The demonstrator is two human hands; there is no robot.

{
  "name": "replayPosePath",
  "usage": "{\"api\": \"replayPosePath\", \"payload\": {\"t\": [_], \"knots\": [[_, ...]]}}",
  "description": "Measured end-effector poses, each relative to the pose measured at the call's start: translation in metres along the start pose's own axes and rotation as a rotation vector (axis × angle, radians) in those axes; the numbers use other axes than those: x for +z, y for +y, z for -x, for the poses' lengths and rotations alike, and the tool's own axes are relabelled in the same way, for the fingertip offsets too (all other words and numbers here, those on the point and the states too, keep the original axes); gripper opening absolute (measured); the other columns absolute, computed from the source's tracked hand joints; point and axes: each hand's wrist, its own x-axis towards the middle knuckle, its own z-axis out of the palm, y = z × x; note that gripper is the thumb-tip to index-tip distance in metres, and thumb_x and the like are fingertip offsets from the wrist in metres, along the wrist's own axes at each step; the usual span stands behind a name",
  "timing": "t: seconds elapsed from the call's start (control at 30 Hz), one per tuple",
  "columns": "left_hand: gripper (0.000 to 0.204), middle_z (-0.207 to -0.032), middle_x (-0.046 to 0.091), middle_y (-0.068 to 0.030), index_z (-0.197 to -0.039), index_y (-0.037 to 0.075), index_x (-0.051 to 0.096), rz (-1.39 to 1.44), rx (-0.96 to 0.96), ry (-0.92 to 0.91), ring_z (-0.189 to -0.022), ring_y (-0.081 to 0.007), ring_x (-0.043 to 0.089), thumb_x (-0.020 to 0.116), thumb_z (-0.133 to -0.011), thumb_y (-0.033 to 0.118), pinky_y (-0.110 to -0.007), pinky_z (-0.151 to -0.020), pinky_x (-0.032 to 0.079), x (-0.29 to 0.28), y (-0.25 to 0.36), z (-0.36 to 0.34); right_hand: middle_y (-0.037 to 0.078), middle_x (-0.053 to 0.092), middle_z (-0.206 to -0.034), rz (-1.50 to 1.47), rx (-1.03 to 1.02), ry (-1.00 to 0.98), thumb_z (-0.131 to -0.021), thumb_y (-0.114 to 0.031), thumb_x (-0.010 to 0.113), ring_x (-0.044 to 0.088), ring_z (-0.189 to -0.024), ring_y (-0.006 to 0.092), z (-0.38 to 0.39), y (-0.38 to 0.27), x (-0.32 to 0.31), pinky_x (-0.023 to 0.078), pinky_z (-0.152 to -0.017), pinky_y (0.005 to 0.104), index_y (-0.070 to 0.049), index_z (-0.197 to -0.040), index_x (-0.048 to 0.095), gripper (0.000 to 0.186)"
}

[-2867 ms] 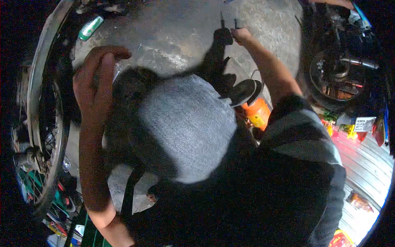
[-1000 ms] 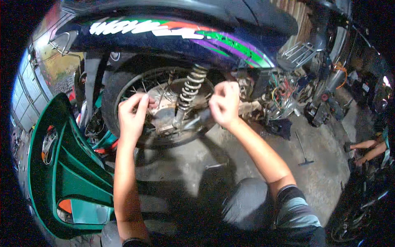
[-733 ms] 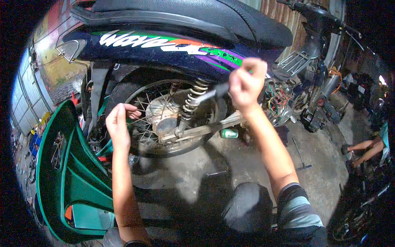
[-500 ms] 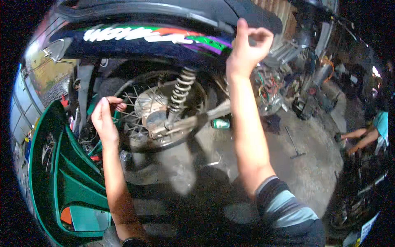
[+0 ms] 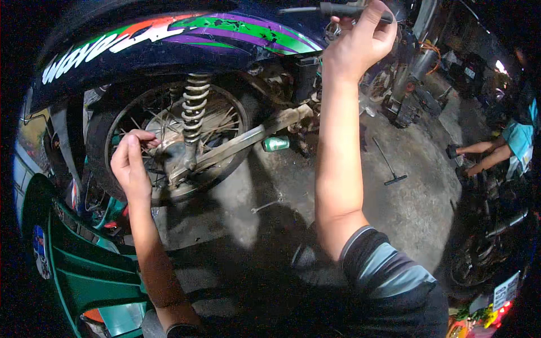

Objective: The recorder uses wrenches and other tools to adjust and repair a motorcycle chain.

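My left hand [image 5: 131, 160] is raised beside the spoked rear wheel [image 5: 125, 118] of a motorbike, fingers curled toward the thumb; what they hold, if anything, is hidden. High at the right, my right hand [image 5: 366, 39] grips a dark-handled tool [image 5: 338, 10] with a thin metal shaft pointing left, in front of the dark blue body panel [image 5: 236, 39] with coloured decals. A coil-spring shock absorber [image 5: 193, 107] runs down to the metal swingarm [image 5: 248, 138] between my hands.
A green plastic body part [image 5: 79, 265] lies at the lower left. A green can [image 5: 276, 143], a wrench [image 5: 265, 204] and a T-handled tool [image 5: 394, 179] lie on the concrete floor [image 5: 417, 214]. At the right, a co-worker's legs [image 5: 484, 158] show near a dark motorbike [image 5: 473, 253].
The view has swung from the floor to the motorbike's side and shifted right. My right hand has risen with the tool; my left hand stays curled by the wheel.
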Motion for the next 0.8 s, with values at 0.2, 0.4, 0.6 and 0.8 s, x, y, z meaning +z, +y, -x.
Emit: {"api": "replayPosePath", "payload": {"t": [0.2, 0.4, 0.6, 0.8], "knots": [[0.024, -0.070, 0.052, -0.0102, -0.073, -0.006, 0.051, -0.008, 0.178, -0.131, -0.064, -0.0143, 0.051, 0.037, -0.083, 0.011, -0.023, -0.059, 0.040, 0.013, -0.008, -0.002, 0.000, 0.048, -0.075, 0.011, -0.025, -0.042, -0.077, -0.017, 0.056, 0.047, -0.063, 0.0063, 0.005, 0.018, -0.008, 0.044, -0.055, 0.0194, -0.005, -0.092, 0.048, 0.021], [0.023, -0.069, 0.052, -0.0104, -0.073, -0.006, 0.051, -0.019, 0.130, -0.161, -0.063, -0.0146, 0.051, 0.038, -0.082, 0.011, -0.023, -0.059, 0.040, 0.017, -0.018, 0.002, -0.001, 0.049, -0.076, 0.155, -0.082, -0.030, -0.076, -0.012, 0.057, 0.045, -0.063, 0.0044, 0.007, 0.018, -0.005, 0.038, -0.051, 0.0158, -0.004, -0.091, 0.052, 0.018], [0.024, -0.068, 0.053, -0.0110, -0.072, -0.005, 0.051, -0.014, 0.186, -0.193, -0.061, -0.0154, 0.051, 0.038, -0.081, 0.011, -0.023, -0.058, 0.039, 0.026, -0.014, 0.000, -0.005, 0.047, -0.066, -0.134, -0.507, -0.346, -0.080, -0.022, 0.051, 0.034, -0.050, 0.0005, -0.012, -0.021, 0.013, 0.026, -0.044, 0.0137, -0.004, -0.089, 0.053, 0.020], [0.024, -0.065, 0.053, -0.0104, -0.070, -0.005, 0.052, -0.030, 0.201, -0.236, -0.059, -0.0158, 0.051, 0.040, -0.080, 0.014, -0.024, -0.056, 0.040, 0.027, -0.026, 0.008, 0.010, 0.051, -0.071, 0.309, -0.788, -0.709, -0.077, -0.032, 0.054, 0.051, -0.059, 0.0166, 0.028, -0.014, -0.040, 0.042, -0.056, 0.0261, -0.002, -0.089, 0.045, 0.033]]}}
